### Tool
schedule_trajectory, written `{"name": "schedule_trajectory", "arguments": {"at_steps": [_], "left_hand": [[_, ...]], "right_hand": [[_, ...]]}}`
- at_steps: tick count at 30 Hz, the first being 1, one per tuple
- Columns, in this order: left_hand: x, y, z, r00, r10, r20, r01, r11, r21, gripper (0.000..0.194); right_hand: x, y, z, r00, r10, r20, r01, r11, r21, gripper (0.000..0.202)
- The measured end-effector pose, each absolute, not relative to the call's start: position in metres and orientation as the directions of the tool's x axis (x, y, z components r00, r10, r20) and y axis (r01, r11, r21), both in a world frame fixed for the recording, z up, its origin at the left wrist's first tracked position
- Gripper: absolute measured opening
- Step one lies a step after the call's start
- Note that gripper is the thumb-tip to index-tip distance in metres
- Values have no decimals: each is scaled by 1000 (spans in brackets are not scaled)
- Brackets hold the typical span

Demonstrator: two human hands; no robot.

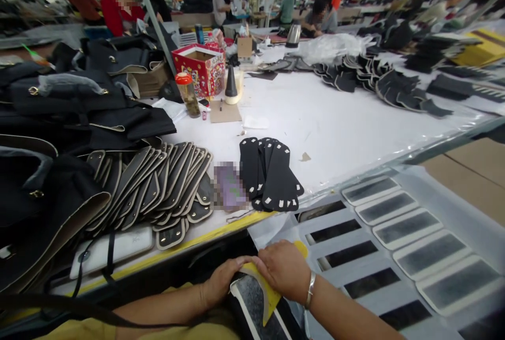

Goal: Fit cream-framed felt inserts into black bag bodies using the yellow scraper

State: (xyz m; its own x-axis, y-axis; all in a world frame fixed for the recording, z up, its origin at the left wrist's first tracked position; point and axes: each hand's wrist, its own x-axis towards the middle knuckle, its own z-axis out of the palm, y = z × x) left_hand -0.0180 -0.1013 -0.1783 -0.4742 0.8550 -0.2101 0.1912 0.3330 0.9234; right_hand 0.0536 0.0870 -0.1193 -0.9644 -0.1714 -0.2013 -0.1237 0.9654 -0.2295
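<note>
At the front edge of the table, my right hand (286, 269) is closed on a curved yellow sheet (269, 298), which bends down over a dark panel. The dark panel (252, 306) has pale strips along its edges and lies tilted in front of my body. My left hand (224, 282) is closed at the panel's upper corner, its thumb and fingertips meeting the right hand's fingers. Exactly what lies under the left fingertips is hidden. Beyond my hands, several black pieces with white tabs (278, 177) lie in a loose pile.
On the left are edged black straps (173, 187), black bags (67, 98) and a white power bank-like box (114, 250). A red box (199, 69) and a bottle (188, 95) stand farther back. Dark panels (430, 256) lie in rows on the right. People work in the background.
</note>
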Motion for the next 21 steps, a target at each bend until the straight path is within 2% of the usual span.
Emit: {"name": "schedule_trajectory", "arguments": {"at_steps": [3,7,13,17,19,21], "left_hand": [[-24,-93,-163,-374,888,-266,79,317,945,46],[-31,-85,-158,-273,924,-269,-76,258,963,52],[-38,-83,-160,-158,961,-226,-105,211,972,58],[-42,-84,-159,-103,959,-264,-134,249,959,55],[-44,-83,-162,-100,942,-320,-225,292,930,49],[-43,-81,-167,-77,920,-385,-396,327,858,47]], "right_hand": [[55,84,-119,-962,-116,-248,-55,970,-238,51],[63,79,-116,-962,-22,-270,45,969,-241,53],[82,68,-110,-954,81,-289,158,955,-251,52],[91,57,-102,-932,175,-317,245,949,-197,51],[96,53,-97,-920,218,-325,279,948,-154,52],[106,51,-92,-906,264,-331,317,941,-118,54]]}}
